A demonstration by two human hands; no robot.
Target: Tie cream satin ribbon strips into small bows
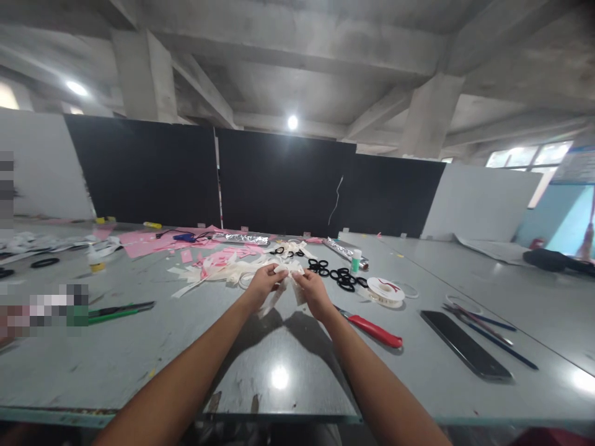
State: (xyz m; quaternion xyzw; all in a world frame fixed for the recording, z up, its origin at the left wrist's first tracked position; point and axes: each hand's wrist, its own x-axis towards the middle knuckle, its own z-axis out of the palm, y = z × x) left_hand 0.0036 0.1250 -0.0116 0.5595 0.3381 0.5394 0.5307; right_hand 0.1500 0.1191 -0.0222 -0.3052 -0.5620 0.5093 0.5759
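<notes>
Both hands meet over the middle of the table, pinching a white ribbon (pixel 299 295) between their fingertips. My left hand (pixel 264 286) is closed on its left side, and my right hand (pixel 313 292) is closed on its right side. Loose ends of the ribbon hang below the fingers; the exact shape of the gathered part is too small to tell. Just behind the hands lies a heap of cream fabric strips (pixel 232 272). Black hair ties (pixel 344 277) are grouped to the right of my right hand. Near my right wrist rests a red-handled knife (pixel 375 331).
A ribbon spool (pixel 385 291) and a glue stick (pixel 356 261) stand at right, with a phone (pixel 465 344) and slim tools (pixel 488 328) farther right. Pink scraps (pixel 149 241) and foil (pixel 244 239) lie behind. At left is a green cutter (pixel 121 311), beside a blurred-out patch.
</notes>
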